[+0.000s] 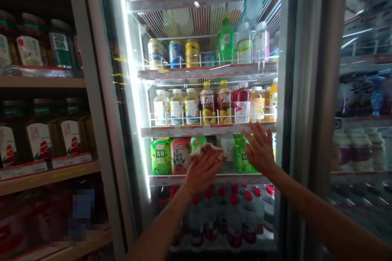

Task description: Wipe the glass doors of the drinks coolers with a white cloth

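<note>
Head view, and the left hand (203,171) lies over a crumpled cloth (214,151), right by the drink pouches (180,157); whether those fingers clamp it, can't tell from here! Right hand (260,151), fingers apart, near the shelf edge (211,129). Light, floppy, unbreakable stuff, I'd judge: best gathered by its middle folds.

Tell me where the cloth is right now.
In the head view, the cloth is just below centre, under the left hand, in front of the row of drink pouches.
</note>
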{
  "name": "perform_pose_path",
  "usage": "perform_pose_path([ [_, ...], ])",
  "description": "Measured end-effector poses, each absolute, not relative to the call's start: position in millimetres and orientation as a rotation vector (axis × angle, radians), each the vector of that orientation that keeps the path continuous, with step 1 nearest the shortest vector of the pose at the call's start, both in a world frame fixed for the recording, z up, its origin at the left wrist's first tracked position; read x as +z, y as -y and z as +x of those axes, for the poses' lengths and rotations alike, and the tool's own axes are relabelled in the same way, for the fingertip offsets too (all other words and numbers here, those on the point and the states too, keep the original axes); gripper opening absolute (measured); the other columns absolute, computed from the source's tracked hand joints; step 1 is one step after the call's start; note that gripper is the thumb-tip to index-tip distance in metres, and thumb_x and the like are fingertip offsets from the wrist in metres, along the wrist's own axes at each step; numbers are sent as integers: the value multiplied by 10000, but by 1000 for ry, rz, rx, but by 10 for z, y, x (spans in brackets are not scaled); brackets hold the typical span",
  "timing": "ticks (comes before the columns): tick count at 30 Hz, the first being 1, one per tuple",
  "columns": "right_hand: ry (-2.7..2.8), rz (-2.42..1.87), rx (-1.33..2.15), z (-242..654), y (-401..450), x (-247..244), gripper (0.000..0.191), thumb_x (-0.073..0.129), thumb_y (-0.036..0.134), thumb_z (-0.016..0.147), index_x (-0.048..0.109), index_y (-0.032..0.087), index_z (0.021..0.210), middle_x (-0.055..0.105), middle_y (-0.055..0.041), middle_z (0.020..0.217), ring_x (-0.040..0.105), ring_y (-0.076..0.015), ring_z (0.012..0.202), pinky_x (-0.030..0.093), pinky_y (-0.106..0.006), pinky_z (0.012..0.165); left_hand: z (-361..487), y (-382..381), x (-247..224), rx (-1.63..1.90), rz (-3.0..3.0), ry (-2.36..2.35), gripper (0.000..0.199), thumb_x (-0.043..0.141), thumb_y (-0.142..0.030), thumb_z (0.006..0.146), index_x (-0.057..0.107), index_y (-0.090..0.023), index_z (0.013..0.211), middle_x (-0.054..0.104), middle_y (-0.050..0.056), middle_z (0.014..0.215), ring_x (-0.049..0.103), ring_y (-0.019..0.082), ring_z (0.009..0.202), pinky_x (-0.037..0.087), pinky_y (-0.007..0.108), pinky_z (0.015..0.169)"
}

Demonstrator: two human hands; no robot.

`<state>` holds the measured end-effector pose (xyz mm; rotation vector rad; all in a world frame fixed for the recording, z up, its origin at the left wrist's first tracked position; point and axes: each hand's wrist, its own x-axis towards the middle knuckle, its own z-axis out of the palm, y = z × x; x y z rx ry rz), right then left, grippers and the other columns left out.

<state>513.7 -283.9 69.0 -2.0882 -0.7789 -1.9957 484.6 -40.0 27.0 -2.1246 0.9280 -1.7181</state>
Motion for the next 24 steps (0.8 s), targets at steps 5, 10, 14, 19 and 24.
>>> perform_pose_path([
  [5,790,-2105,-1985,5106,2835,714,443,392,128,814,430,183,1252,357,-105,1419,150,-212,1377,139,-485,1100,4869,107,605,-2246,-2274,-413,610,494,-198,815,280,-240,1385,244,106,1469,147,269,1376,114,541,1083],
  [10,756,-2154,-1981,5071,2802,749,424,382,145,798,451,164,1216,366,-124,1407,151,-222,1376,151,-493,1093,4956,719,376,-1911,-2226,-1023,538,431,-220,833,334,-297,1357,396,31,1396,209,220,1363,96,502,1106],
  [14,781,-2148,-1963,4944,3044,838,415,387,150,800,450,180,1209,328,-113,1427,201,-241,1360,222,-496,1070,4998,825,584,-1922,-2154,-1081,513,392,-226,849,339,-323,1350,428,2,1376,255,186,1346,113,449,1116],
  [19,342,-1886,-2086,4852,3672,902,422,389,170,831,413,208,1251,340,-122,1405,298,-258,1311,315,-531,1009,5071,603,1157,-2445,-2279,-499,611,453,-224,835,223,-297,1396,228,60,1479,189,299,1361,100,599,1068],
  [24,236,-1946,-2022,4888,3867,716,444,392,186,829,393,225,1272,364,-126,1381,327,-275,1284,305,-582,1000,5052,1261,747,-2118,-2202,-995,552,435,-213,827,325,-308,1359,350,6,1425,190,214,1368,66,497,1118],
])
